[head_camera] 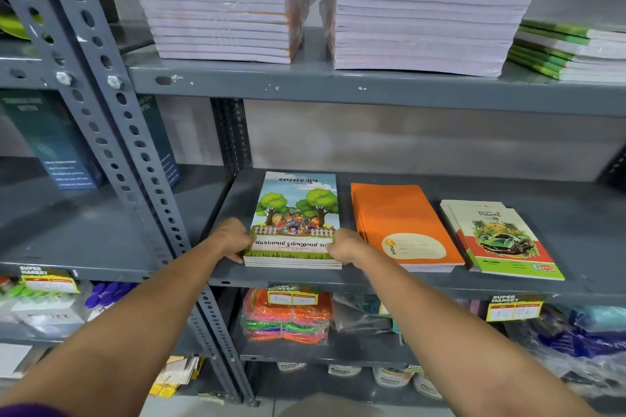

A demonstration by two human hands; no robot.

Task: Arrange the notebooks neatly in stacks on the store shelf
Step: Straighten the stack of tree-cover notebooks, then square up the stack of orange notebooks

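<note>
A short stack of notebooks with a tree-and-children cover (296, 210) lies flat on the grey middle shelf (559, 223), near its front edge. My left hand (232, 240) grips the stack's near left corner. My right hand (345, 247) grips its near right corner. To the right lies a stack of orange notebooks (399, 213), and further right a small stack of green-and-red car-cover notebooks (501, 240), slightly fanned.
Two tall plastic-wrapped stacks of white-edged notebooks (220, 7) (426, 20) and a green-spined pile (572, 51) fill the upper shelf. A perforated grey upright (135, 145) stands left of my hands. Coloured packets (284, 318) sit below, behind yellow price tags (513, 310).
</note>
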